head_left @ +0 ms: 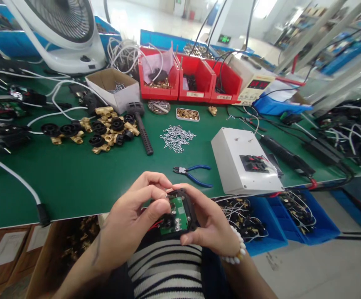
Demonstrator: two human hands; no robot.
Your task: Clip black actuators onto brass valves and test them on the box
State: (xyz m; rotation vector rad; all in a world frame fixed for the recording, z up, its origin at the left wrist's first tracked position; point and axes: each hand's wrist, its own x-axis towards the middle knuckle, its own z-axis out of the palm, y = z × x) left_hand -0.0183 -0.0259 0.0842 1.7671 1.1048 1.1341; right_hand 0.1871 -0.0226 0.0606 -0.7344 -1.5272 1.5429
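Both my hands hold a small black housing with a green circuit board [179,214] just above my lap, in front of the green table's near edge. My left hand [133,216] wraps the housing's left side, and its thumb and forefinger are pinched together over the board's top left corner. My right hand [209,226] cups the housing from the right and below, thumb lying along its top rim. Red and black wires show under my left thumb. What the pinch grips, if anything, is too small to see.
On the green table [74,182] lie blue-handled pliers [192,172], a white box with terminals [245,162], a pile of wire clips [177,138], brass fittings with black knobs [102,131], a black-handled tool [143,128], red bins [195,79] and a fan [65,33]. Blue bins [280,224] stand below right.
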